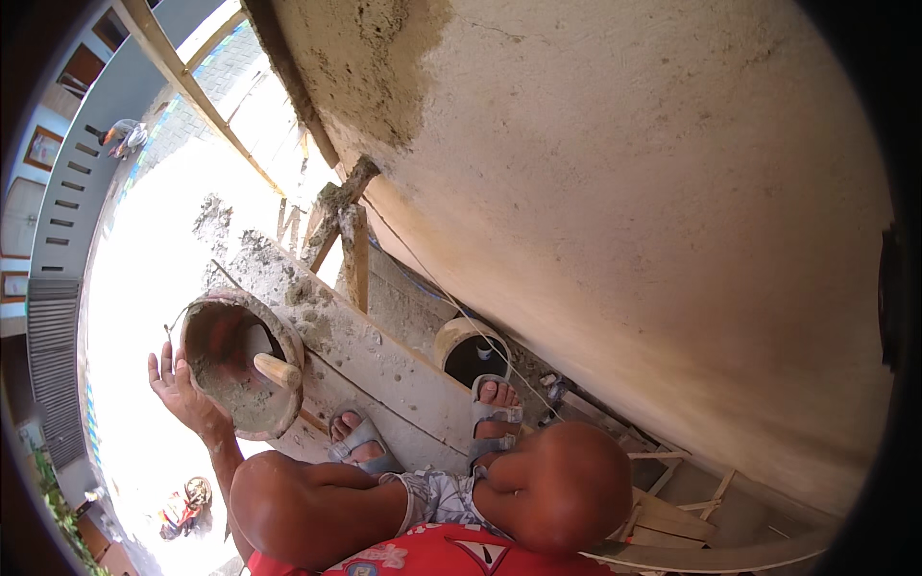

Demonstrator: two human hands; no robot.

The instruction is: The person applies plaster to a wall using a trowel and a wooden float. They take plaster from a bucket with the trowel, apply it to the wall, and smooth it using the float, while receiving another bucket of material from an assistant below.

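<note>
Left hand (189, 394) spread beside bucket (213, 350); right hand out of view, can't tell grip; wooden handle (277, 372), attachment unclear

Our left hand (197, 398) has fingers (166, 360) extended and parted, our forearm (228, 470) below it, bent knees (269, 504) lower right.

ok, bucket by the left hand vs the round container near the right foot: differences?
Size: the bucket looks larger in view; the round container looks smaller, partly hidden near the right foot.
Inside: the bucket has greyish residue and a wooden handle; the container is dark with a small pale spot.
Place: the bucket is beside the left hand; the container isn't.
Shared: both round, open-topped.
</note>
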